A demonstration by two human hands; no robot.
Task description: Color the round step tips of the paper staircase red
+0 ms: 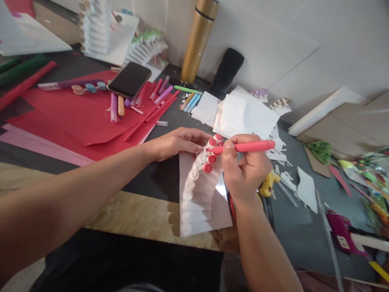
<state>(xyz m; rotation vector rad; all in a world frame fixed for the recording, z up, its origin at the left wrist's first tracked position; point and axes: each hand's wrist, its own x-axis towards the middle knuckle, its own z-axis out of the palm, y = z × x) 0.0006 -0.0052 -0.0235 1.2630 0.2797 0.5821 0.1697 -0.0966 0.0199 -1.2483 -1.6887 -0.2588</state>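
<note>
A white paper model of stacked rolled tubes (197,190) lies on the table in front of me. The tube ends near its top are coloured red, while the lower ones are white. My left hand (174,142) rests flat on the model's upper left edge with its fingers stretched out. My right hand (244,168) is closed around a red marker (243,147), whose tip touches a tube end near the model's top.
Red and pink paper sheets (75,117) cover the left, with loose markers (138,101) and a phone (129,79). A gold flask (199,38), white paper sheets (243,113), a yellow glue gun (269,184), a metal ruler (330,239) and paper scraps lie around.
</note>
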